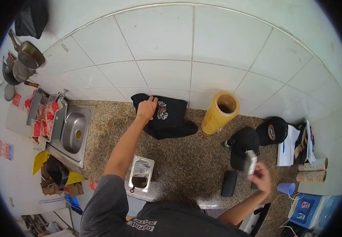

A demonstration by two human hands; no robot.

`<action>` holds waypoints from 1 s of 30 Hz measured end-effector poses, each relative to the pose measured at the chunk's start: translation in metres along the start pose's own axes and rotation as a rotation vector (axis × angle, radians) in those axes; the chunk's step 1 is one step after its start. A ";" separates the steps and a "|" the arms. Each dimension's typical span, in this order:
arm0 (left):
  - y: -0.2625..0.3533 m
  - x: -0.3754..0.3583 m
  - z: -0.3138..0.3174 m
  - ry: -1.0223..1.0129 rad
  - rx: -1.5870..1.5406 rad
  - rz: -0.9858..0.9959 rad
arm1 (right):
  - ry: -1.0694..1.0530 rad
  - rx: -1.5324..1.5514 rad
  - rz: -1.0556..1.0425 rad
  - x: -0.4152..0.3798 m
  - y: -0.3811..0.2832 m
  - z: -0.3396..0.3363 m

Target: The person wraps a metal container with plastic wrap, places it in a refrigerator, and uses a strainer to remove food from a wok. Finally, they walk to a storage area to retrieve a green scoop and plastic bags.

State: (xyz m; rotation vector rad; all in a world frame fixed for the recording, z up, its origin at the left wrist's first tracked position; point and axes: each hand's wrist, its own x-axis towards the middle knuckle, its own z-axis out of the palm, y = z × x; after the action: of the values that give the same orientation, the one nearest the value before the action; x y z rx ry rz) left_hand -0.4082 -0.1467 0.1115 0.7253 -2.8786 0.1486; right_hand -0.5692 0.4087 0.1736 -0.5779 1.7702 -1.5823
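My left hand [146, 108] rests on a folded black cloth item [173, 116] with a light printed design, which lies on the speckled counter [179, 158] against the tiled wall. Its fingers press together on the fabric. Over the counter's right side, my right hand [262, 177] holds a small whitish object [251, 164], blurred by motion, beside a black cap [244, 144]. A black case-like object [229, 183] lies just left of that hand. A metal tray [141, 173] with a dark-handled tool in it sits near the front edge.
A yellow roll [214, 118] stands near the wall. Another black cap [272, 131] and papers [285, 146] lie at the right. A purple cup [285, 188] is near a blue water dispenser [303, 209]. At the left are a sink [74, 134] and a rack of red packets [46, 120].
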 end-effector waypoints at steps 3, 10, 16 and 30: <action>-0.005 -0.004 0.005 -0.114 0.083 -0.046 | -0.389 0.358 -0.102 0.064 -0.017 0.109; -0.001 -0.081 -0.047 -0.027 -0.174 0.058 | -0.705 0.201 -0.270 0.268 -0.042 0.311; -0.001 -0.112 -0.057 0.123 -0.355 0.039 | -1.079 -0.261 0.075 0.324 -0.049 0.330; 0.022 -0.129 -0.067 0.302 -0.381 0.168 | -1.304 -1.485 -0.177 0.281 -0.101 0.384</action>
State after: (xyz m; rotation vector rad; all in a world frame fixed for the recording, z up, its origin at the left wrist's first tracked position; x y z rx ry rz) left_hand -0.2976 -0.0583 0.1518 0.3552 -2.5642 -0.2443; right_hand -0.4856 -0.0695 0.2081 -1.8445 1.4039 0.4872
